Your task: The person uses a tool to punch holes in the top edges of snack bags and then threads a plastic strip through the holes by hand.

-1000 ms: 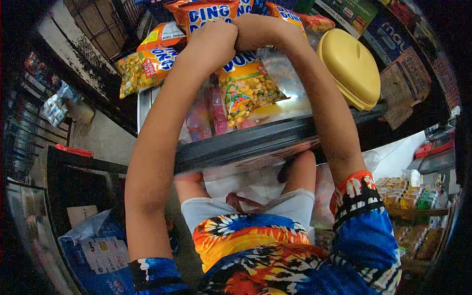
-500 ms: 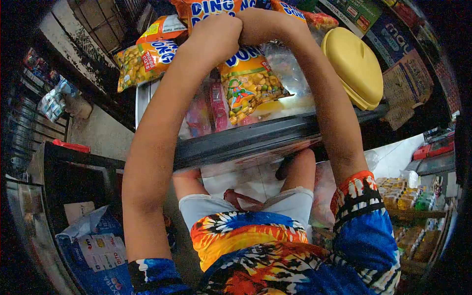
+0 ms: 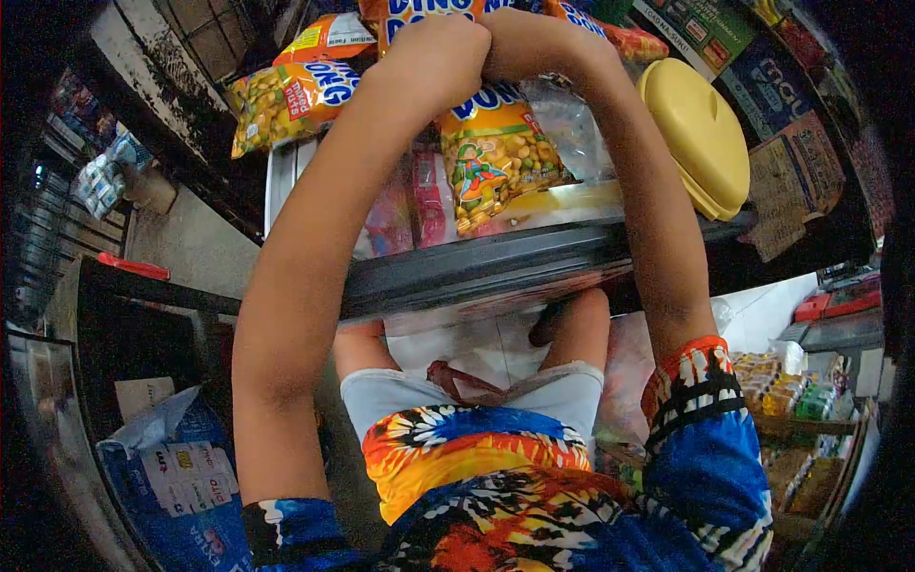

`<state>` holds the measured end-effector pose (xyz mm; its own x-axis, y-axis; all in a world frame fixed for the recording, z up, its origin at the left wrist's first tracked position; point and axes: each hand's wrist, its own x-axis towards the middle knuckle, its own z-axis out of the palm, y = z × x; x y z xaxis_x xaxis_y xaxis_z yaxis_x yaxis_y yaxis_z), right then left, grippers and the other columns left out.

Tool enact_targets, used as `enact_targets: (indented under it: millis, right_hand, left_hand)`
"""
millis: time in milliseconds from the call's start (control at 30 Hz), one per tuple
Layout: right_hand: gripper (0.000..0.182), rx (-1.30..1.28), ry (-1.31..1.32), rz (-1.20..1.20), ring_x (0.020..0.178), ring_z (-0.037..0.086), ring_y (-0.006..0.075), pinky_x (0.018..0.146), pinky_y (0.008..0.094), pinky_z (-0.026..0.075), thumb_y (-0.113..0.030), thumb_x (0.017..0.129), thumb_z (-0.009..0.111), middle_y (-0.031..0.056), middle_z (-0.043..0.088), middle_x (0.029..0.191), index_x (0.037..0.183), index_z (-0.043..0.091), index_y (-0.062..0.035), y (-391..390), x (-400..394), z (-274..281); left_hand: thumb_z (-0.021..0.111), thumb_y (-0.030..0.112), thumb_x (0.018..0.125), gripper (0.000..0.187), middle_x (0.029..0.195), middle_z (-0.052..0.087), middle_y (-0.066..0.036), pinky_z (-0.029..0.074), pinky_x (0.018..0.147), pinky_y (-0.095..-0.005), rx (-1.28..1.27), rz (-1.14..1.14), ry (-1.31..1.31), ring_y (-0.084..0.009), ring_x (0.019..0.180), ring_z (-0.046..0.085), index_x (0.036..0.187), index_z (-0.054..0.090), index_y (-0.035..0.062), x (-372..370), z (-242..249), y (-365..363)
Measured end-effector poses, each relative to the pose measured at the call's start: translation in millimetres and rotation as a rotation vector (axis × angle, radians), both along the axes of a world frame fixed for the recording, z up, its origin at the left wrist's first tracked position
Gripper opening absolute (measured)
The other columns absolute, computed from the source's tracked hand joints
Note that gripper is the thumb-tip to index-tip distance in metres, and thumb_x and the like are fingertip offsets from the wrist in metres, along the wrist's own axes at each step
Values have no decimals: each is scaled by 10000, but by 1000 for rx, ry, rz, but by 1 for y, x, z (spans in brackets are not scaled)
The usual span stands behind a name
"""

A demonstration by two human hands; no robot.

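Note:
My left hand (image 3: 440, 59) is closed in a fist in front of an orange Ding Dong snack pack (image 3: 419, 8) at the top of the view. My right hand (image 3: 538, 43) bends inward and meets it, curled, with its fingertips hidden. What the two hands grip cannot be made out. Just below them lies another Ding Dong mixed nuts pack (image 3: 505, 172), its upper edge covered by my hands. A third mixed nuts pack (image 3: 291, 103) rests to the left of my left forearm.
A yellow lidded container (image 3: 696, 138) stands right of my right forearm. Pink packets (image 3: 431, 195) lie under clear plastic behind the dark counter edge (image 3: 486, 262). Shelves with bottles (image 3: 791, 386) are at lower right, and a blue printed bag (image 3: 181, 486) at lower left.
The view has shifted slightly, so the packs and container appear a little higher and further right. My hands stay together at the same packs.

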<state>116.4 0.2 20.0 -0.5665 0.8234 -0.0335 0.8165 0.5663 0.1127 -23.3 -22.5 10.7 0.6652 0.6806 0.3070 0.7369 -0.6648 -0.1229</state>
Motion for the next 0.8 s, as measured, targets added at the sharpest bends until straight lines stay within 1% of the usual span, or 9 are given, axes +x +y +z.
enact_targets:
  millis: [67,200,267,400,500,567,600,667,800]
  right_hand:
    - [208,94,97,-39,741,628,316,665,394,484,-194,651,624,201,622,754,765,649,-22,7,6,-11]
    - [208,101,116,13,732,627,319,663,390,484,-200,656,627,199,622,750,764,651,-24,0,4,-6]
    - [212,41,115,40,730,627,318,665,386,484,-209,665,623,196,623,747,771,652,-28,-10,2,4]
    - [224,28,96,19,732,626,319,669,386,482,-218,664,624,195,625,750,779,651,-28,-16,-3,8]
    - [234,18,149,-8,738,625,321,673,389,481,-221,659,623,196,625,760,782,649,-23,-15,-1,7]
    - [230,26,153,-2,750,625,321,680,389,480,-214,663,619,197,627,774,780,648,-18,-13,0,6]
    - [230,27,152,-1,750,625,321,680,389,480,-214,663,619,197,627,774,780,648,-18,-13,1,4]
    - [224,118,110,98,755,626,320,686,391,480,-205,664,616,196,628,777,779,646,-14,-12,3,1]
    - [218,90,180,48,753,624,327,688,395,479,-194,659,619,199,626,771,775,644,-12,-16,0,3]
  left_hand:
    - [576,83,708,190,897,629,-191,510,719,-409,-5,-2,14,-310,840,624,865,651,8,0,1,-1]
    - [588,88,704,189,897,630,-187,509,722,-406,-3,9,17,-308,841,624,863,653,10,1,-1,1]
    - [595,97,704,184,896,630,-184,507,728,-405,18,-4,21,-309,843,623,857,655,15,2,-1,1]
    - [593,95,701,179,894,629,-186,504,733,-405,-8,5,2,-309,846,622,850,656,19,1,1,-3]
    - [586,89,698,177,892,629,-188,503,733,-409,8,7,-3,-306,844,622,844,654,17,1,-1,-1]
    - [552,39,652,187,842,606,-249,493,749,-426,20,-39,-65,-359,809,611,798,627,-50,-1,-2,-1]
    - [552,39,652,187,842,606,-249,493,749,-426,20,-38,-65,-359,809,611,798,627,-50,-1,-2,-1]
    - [553,36,648,186,840,606,-249,492,751,-426,12,-37,-74,-357,813,610,794,625,-52,-1,-2,-1]
    - [561,38,644,187,839,607,-248,492,751,-425,13,-52,-79,-355,814,611,795,624,-52,-1,-3,1]
